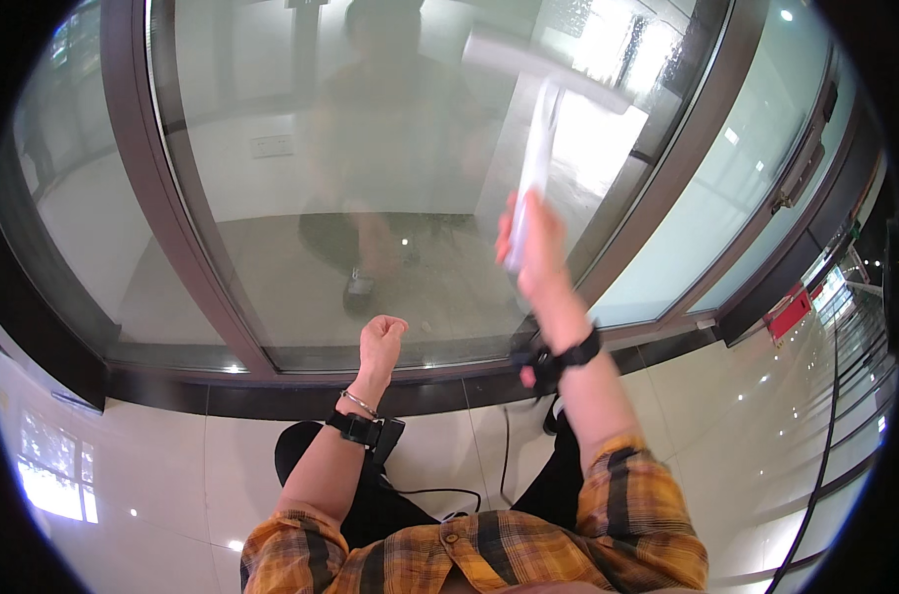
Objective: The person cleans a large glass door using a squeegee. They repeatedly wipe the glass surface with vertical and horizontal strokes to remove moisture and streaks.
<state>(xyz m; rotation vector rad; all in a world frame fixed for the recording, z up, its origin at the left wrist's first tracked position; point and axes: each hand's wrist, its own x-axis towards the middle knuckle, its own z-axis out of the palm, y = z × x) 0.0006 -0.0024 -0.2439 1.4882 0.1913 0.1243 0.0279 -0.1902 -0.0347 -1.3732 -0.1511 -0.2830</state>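
My right hand [543,245] grips the handle of a white window squeegee [538,148], raised before a large glass pane [390,171]. The squeegee's wide head slants across the pane's upper right; motion blurs it, and I cannot tell whether its blade touches the glass. Water drops speckle the glass near the top right corner. My left hand [382,343] is curled into a loose fist low in front of the pane, with nothing visible in it. Black straps with small devices circle both wrists.
Brown metal frames [189,193] border the pane, above a dark stone sill [419,397]. To the right stands a glass door with a handle [798,178]. A black cable [506,453] crosses the tiled floor [256,468] between my legs. A red object [788,315] lies farther right.
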